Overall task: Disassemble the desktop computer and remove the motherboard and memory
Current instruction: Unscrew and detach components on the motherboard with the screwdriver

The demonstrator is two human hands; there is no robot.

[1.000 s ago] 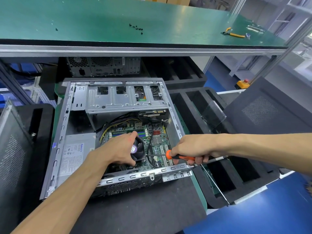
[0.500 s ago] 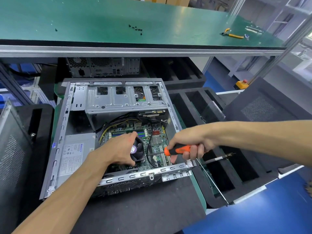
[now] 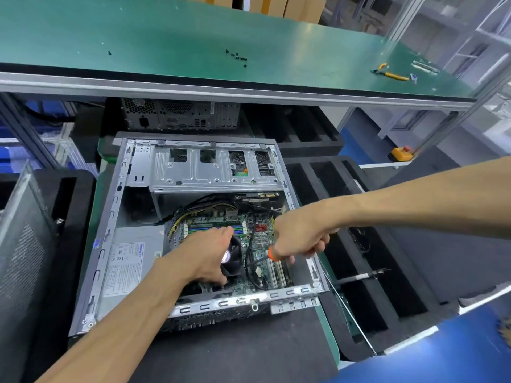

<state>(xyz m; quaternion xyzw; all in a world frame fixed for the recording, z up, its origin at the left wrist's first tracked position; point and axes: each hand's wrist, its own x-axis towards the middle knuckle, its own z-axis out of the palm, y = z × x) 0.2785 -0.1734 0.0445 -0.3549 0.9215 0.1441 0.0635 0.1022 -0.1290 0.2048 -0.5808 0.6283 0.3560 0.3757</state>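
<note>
Both forearms were bare, with no sleeves in view. The left hand and the right hand wore no gloves, rings or watch.

Green workbench (aluminium-framed), blue floor, perhaps cardboard boxes behind.

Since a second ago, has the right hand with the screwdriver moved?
Yes. The right hand lifted the screwdriver up and inward from the case's front rail, over the motherboard.

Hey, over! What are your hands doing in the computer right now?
Left hand gripping the CPU fan. Right hand holding orange-handled screwdriver over the motherboard. Memory sticks still seated. Black cables crossing the board.
</note>
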